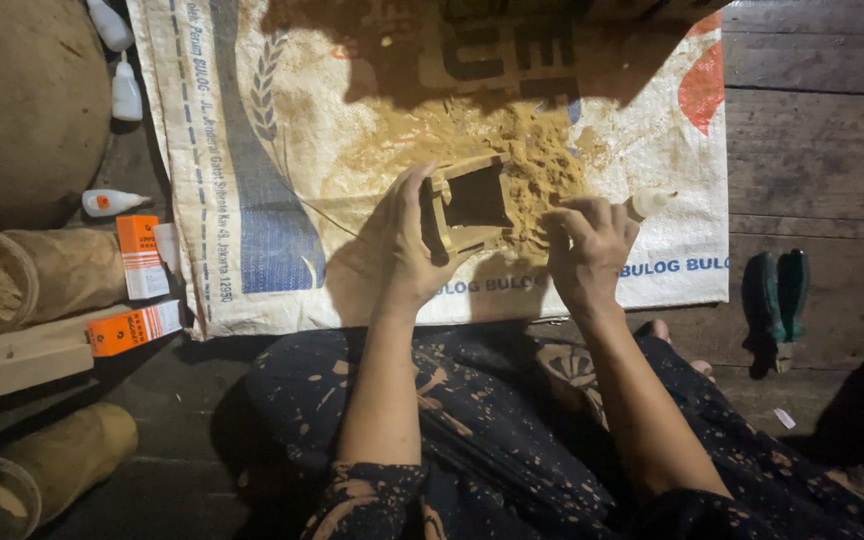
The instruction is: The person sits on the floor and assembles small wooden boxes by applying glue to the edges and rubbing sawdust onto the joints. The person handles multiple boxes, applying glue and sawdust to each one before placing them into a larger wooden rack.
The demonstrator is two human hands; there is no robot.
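My left hand (410, 250) grips the left side of a small open wooden box frame (472, 205) that stands on a woven plastic sack (282, 150). A heap of sawdust (532, 150) lies on the sack just beyond and to the right of the frame. My right hand (587, 250) is closed around a small white glue bottle (649, 202), whose end sticks out to the right, next to the frame's right side.
At the left lie white glue bottles (112, 202), two orange glue boxes (140, 255), a wooden plank (12, 360) and plastic bags of sawdust (12, 280). Green-handled pliers (775, 300) rest on the dark wooden floor at the right. My patterned dark trousers (492, 440) fill the foreground.
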